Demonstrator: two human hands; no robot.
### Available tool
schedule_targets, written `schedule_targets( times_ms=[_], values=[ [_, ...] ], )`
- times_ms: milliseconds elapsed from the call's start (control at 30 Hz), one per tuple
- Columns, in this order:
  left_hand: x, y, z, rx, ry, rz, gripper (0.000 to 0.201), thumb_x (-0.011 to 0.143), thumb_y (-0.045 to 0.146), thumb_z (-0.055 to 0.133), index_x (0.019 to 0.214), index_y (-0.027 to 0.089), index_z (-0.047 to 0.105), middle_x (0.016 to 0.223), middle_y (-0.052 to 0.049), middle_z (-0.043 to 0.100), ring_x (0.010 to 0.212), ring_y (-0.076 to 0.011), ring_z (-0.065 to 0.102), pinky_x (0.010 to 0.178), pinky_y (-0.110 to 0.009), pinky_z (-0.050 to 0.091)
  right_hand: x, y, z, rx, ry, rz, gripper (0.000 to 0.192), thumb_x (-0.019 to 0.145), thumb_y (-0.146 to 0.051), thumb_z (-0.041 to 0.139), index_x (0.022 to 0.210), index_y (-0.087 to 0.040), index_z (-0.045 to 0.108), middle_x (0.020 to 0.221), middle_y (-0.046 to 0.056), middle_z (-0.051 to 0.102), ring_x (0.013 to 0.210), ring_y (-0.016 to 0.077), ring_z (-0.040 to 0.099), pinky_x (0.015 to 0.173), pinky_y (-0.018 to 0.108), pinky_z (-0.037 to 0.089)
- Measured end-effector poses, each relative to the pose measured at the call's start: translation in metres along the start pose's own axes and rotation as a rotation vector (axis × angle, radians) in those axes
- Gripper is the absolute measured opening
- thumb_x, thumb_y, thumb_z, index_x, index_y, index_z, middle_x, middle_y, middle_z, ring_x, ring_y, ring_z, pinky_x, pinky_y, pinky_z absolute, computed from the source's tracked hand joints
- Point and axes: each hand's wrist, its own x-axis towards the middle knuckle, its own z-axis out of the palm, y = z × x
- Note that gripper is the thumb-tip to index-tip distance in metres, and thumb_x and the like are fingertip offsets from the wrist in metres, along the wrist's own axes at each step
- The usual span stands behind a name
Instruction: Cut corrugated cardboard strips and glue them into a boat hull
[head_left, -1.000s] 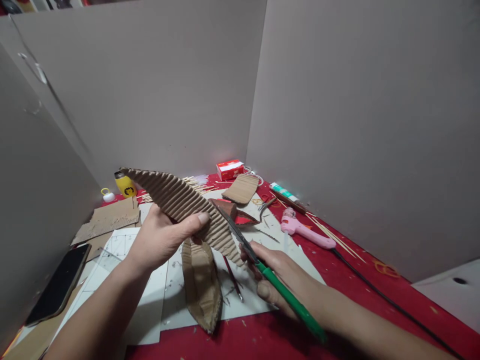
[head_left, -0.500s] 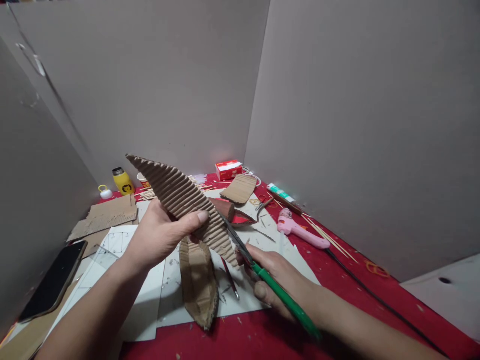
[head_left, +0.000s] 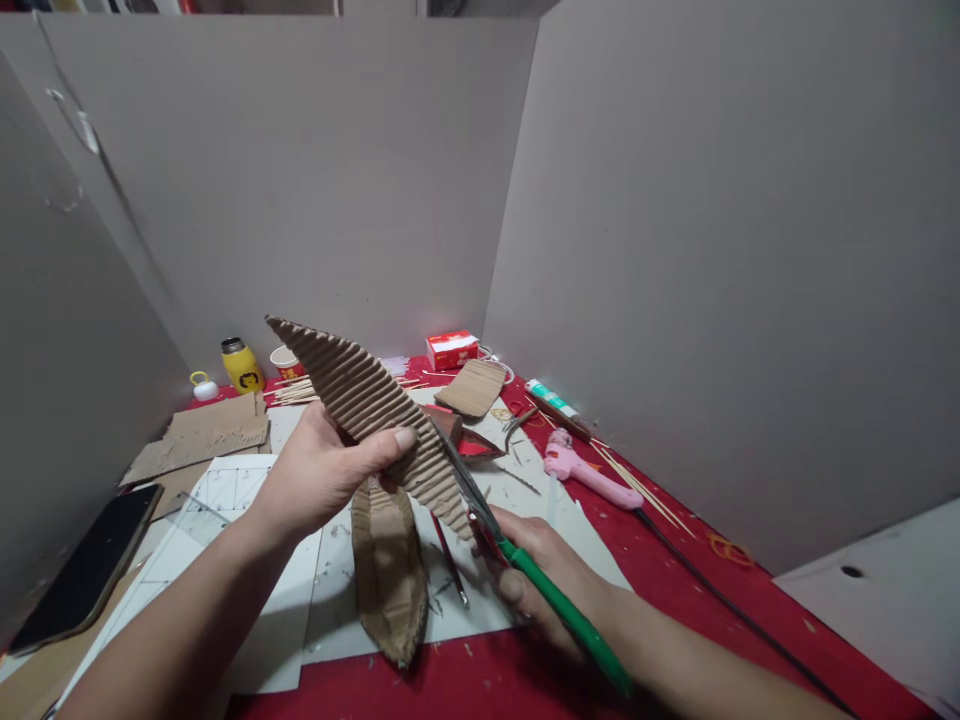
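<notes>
A pointed, leaf-shaped piece of corrugated cardboard [head_left: 360, 385] is held up at a slant in my left hand [head_left: 322, 470], the thumb pressed on its ridged face. My right hand [head_left: 547, 570] grips green-handled scissors [head_left: 555, 600]. Their blades lie along the cardboard's lower right edge; whether they are parted I cannot tell. Below my hands a second leaf-shaped cardboard piece [head_left: 391, 590] rests on white paper [head_left: 330, 610], its near tip over the red tabletop. A dark red pencil or pen [head_left: 450, 562] lies beside it.
At the right lie a pink glue gun [head_left: 589, 473] with a black cord and thin wooden sticks [head_left: 641, 485]. A phone [head_left: 90, 565] and cardboard sheets [head_left: 214, 430] are on the left. At the back stand a yellow bottle [head_left: 241, 368], paper cup [head_left: 286, 362] and red box [head_left: 451, 350].
The view has tilted up and shifted slightly. The scissors lie closer along the cardboard's edge, and the cardboard sits slightly lower. Both hands keep their holds.
</notes>
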Motion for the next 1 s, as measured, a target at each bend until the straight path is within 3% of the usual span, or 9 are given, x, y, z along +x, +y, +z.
schedule_targets(
  times_ms=[200, 400, 700, 1000],
  values=[
    [0.000, -0.001, 0.000, 0.013, 0.000, 0.012, 0.015, 0.079, 0.026, 0.076, 0.077, 0.014, 0.067, 0.069, 0.000, 0.065, 0.057, -0.0087, 0.058, 0.050, -0.018, 0.049, -0.001, 0.001, 0.001, 0.068, 0.021, -0.030, 0.052, 0.090, -0.069, 0.038, 0.084, -0.019, 0.048, 0.067, -0.003, 0.042, 0.058, 0.0122, 0.033, 0.054, 0.026, 0.031],
    [0.001, -0.002, 0.000, -0.022, 0.000, 0.010, 0.014, 0.079, 0.026, 0.076, 0.077, 0.015, 0.067, 0.069, 0.001, 0.064, 0.058, -0.0086, 0.059, 0.050, -0.018, 0.049, -0.003, -0.001, 0.000, 0.048, 0.021, 0.010, 0.056, 0.088, -0.073, 0.039, 0.082, -0.018, 0.050, 0.064, -0.004, 0.040, 0.055, 0.0112, 0.031, 0.051, 0.025, 0.031],
    [0.000, -0.008, 0.004, 0.035, -0.007, -0.041, 0.020, 0.078, 0.033, 0.075, 0.079, 0.016, 0.066, 0.070, 0.000, 0.064, 0.059, -0.0098, 0.057, 0.053, -0.021, 0.049, 0.004, -0.017, -0.006, -0.098, 0.036, 0.038, 0.064, 0.084, -0.079, 0.034, 0.093, -0.019, 0.055, 0.067, 0.001, 0.053, 0.060, 0.0172, 0.048, 0.062, 0.029, 0.045],
    [0.002, -0.013, 0.003, 0.034, 0.021, -0.041, 0.019, 0.077, 0.032, 0.076, 0.082, 0.015, 0.069, 0.076, -0.002, 0.066, 0.065, -0.0117, 0.059, 0.059, -0.022, 0.049, -0.001, -0.004, -0.004, -0.005, 0.036, 0.048, 0.056, 0.088, -0.072, 0.038, 0.085, -0.018, 0.054, 0.067, -0.001, 0.048, 0.059, 0.0141, 0.040, 0.056, 0.026, 0.038]
  ],
)
